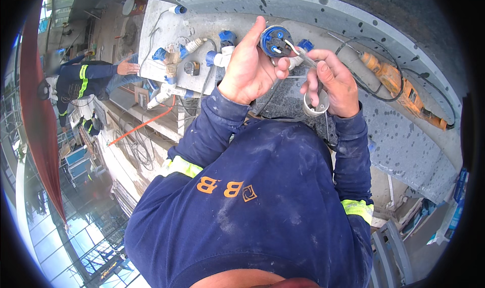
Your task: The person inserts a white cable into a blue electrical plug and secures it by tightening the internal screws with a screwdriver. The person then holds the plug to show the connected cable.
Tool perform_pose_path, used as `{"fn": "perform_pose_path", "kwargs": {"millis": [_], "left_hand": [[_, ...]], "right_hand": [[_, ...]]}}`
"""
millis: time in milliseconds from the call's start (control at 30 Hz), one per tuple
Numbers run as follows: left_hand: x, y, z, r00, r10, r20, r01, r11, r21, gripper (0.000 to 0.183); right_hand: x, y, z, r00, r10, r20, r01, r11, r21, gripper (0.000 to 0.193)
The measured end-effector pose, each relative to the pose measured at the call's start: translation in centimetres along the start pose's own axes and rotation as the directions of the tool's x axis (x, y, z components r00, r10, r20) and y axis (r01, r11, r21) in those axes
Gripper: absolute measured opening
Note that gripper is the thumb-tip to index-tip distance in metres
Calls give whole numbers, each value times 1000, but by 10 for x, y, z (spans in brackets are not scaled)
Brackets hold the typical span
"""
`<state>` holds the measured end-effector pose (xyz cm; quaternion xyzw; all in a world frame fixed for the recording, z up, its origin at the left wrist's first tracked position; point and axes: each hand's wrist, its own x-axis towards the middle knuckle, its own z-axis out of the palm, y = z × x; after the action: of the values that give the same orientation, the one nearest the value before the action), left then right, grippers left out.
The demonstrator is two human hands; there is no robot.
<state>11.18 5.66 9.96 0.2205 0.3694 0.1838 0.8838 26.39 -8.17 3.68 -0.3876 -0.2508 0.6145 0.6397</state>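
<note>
My left hand [251, 68] holds a round blue industrial plug insert [277, 37] with a dark face, its thumb raised beside it and its fingers curled below. White wire ends [291, 47] run from the insert into a grey cable [309, 60]. That cable is pinched between the thumb and fingers of my right hand [334, 83]. Below the right fingers hangs a pale ring-shaped plug part [316, 106], its opening facing up. Just past my hands lies another blue plug end [305, 45], partly hidden by the fingers.
An orange power tool [391, 83] with a black cord lies at right on the stone ledge [404, 146]. White-and-blue connectors [222, 58], a taped connector [173, 60] and a small tape measure [192, 68] sit at left. Another person [88, 81] reaches a hand toward the slab's left edge.
</note>
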Motion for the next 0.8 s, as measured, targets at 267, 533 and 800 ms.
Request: {"fn": "perform_pose_path", "kwargs": {"millis": [267, 533, 800], "left_hand": [[1, 3, -2, 991, 123, -45, -115, 982, 150, 56], [1, 1, 3, 984, 154, -88, -128, 960, 248, 57], [7, -2, -1, 998, 40, -47, -37, 997, 67, 53]], "right_hand": [[1, -9, 25, 930, -354, -97, 227, 762, -607, 32], [13, -16, 33, 844, -526, -99, 305, 625, -719, 12], [16, -14, 23, 923, -352, -154, 186, 760, -622, 16]]}}
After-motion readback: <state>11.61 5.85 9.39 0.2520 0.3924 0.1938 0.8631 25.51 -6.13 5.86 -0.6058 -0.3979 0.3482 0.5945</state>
